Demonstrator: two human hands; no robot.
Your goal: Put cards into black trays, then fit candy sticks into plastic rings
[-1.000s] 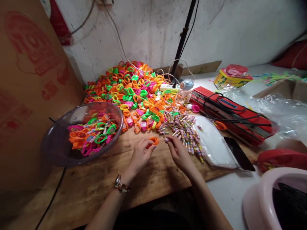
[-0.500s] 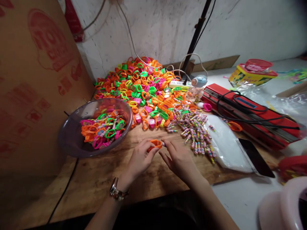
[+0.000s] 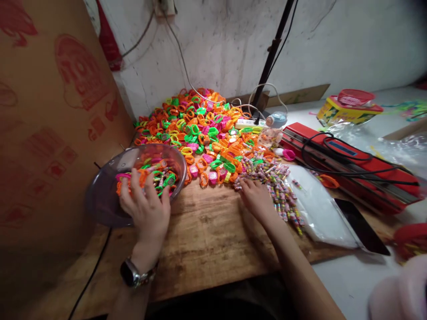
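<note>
My left hand (image 3: 147, 209) reaches over the near rim of a clear grey bowl (image 3: 100, 200), fingers spread above the orange, pink and green plastic rings (image 3: 160, 175) inside; nothing shows in its grip. A watch sits on that wrist. My right hand (image 3: 256, 198) lies on the near-left edge of a heap of small wrapped candy rolls (image 3: 280, 186). Its fingers bend down onto them, and the tips are hidden among the rolls. Behind both hands a large pile of bright plastic rings (image 3: 200, 124) spreads to the wall. The wooden board (image 3: 207, 240) lies under both hands.
A cardboard sheet (image 3: 50, 133) stands at the left. To the right lie a red sealing machine (image 3: 350, 164) with a black cable, clear bags (image 3: 316, 209), a dark phone (image 3: 360, 226), a small bottle (image 3: 271, 129) and a yellow box (image 3: 347, 111). A black stand pole (image 3: 273, 53) rises behind.
Both hands were together at the board's middle on an orange ring. My left hand has gone left to the bowl; the ring is no longer seen in it. My right hand moved to the candy rolls.
</note>
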